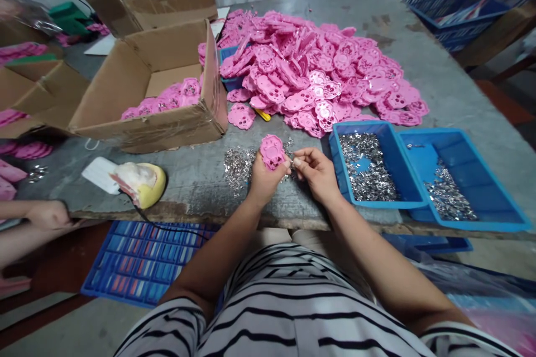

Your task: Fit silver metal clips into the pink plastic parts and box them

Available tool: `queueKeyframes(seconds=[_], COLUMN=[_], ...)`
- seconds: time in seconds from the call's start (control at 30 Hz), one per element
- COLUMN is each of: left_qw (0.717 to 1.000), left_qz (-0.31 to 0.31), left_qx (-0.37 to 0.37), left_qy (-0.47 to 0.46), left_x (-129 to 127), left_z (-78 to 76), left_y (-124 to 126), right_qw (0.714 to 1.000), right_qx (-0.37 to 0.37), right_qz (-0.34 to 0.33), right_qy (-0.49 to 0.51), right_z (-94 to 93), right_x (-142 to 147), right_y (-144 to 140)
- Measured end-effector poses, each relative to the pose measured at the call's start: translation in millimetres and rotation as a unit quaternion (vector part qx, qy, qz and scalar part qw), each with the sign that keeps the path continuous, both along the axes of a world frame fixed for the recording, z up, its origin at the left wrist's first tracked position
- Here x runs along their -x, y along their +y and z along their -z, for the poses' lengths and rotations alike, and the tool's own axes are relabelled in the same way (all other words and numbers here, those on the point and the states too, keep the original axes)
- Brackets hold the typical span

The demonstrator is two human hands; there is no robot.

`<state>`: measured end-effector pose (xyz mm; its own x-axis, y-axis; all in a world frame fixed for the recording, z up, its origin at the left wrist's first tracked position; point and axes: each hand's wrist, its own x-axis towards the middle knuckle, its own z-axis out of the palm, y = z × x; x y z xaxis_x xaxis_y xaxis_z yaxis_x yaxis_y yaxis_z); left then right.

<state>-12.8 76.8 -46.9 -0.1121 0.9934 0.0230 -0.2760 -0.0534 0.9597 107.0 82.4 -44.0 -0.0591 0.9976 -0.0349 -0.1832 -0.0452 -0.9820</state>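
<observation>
Most of the work looks left: 1 pink plate (pixel 272 152) is pinched in the left hand (pixel 263 178) over the near desk (pixel 196 178) while the right hand (pixel 315 170) grasps a metal clip, few plates fill the box (pixel 142 122) at left, and the far heap (pixel 318 72) stays large.

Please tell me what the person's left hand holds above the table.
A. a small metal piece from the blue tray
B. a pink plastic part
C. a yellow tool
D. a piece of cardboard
B: the left hand grips a pink plastic part upright above the grey table, while the right hand pinches at something too small to tell beside it.
</observation>
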Motion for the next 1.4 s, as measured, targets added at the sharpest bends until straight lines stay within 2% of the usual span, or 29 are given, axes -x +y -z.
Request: queueKeyframes(seconds=[0.2, 0.33, 0.4, 0.47, 0.53, 0.6, 0.67, 0.73, 0.87, 0.97, 1.13, 1.27, 1.4], left_qw=[1.0, 0.997, 0.995, 0.993, 0.993, 0.992, 0.988, 0.981, 0.971, 0.964, 0.951, 0.953, 0.958], left_qz=[0.0, -0.01, -0.005, 0.003, 0.014, 0.035, 0.061, 0.09, 0.125, 0.139, 0.17, 0.179, 0.18], left_qx=[0.025, 0.043, 0.049, 0.052, 0.054, 0.054, 0.052, 0.057, 0.086, 0.1, 0.101, 0.113, 0.095], left_qy=[-0.013, -0.055, -0.083, -0.102, -0.108, -0.111, -0.13, -0.16, -0.186, -0.204, -0.237, -0.216, -0.203], left_x=[0.9, 0.9, 0.9, 1.1, 1.4, 2.0, 2.7, 3.3, 4.5, 6.2, 10.4, 11.5, 11.0], left_z=[-0.2, -3.8, -5.8, -7.1, -7.8, -8.3, -9.4, -11.2, -15.3, -15.6, -12.2, -11.7, -12.2], left_y=[1.3, 1.7, 1.6, 1.0, 0.0, -1.2, -2.2, -2.4, -2.5, -4.6, -8.5, -8.5, -8.5], right_qw=[1.0, 1.0, 0.999, 0.991, 0.973, 0.959, 0.967, 0.984, 0.997, 0.997, 0.988, 0.99, 0.991], right_qx=[0.001, -0.006, -0.045, -0.115, -0.191, -0.223, -0.189, -0.12, -0.031, -0.039, -0.089, -0.08, -0.072], right_qz=[-0.018, -0.016, -0.019, -0.015, 0.006, 0.043, 0.075, 0.091, 0.063, 0.059, 0.121, 0.104, 0.1], right_qy=[0.012, 0.016, -0.009, -0.065, -0.13, -0.171, -0.156, -0.091, 0.033, 0.042, -0.025, -0.052, -0.056], right_z=[-0.2, 2.3, 2.7, 2.2, 1.6, 1.7, 2.6, 3.4, 2.2, 1.1, 4.8, 6.5, 5.9], right_x=[0.3, -1.8, -2.8, -3.3, -3.6, -3.8, -4.1, -4.4, -4.1, -4.3, -6.8, -8.0, -8.1], right_y=[-0.4, -0.7, -1.8, -3.7, -5.5, -6.2, -5.5, -3.9, -1.9, -1.3, 1.0, 1.5, 0.8])
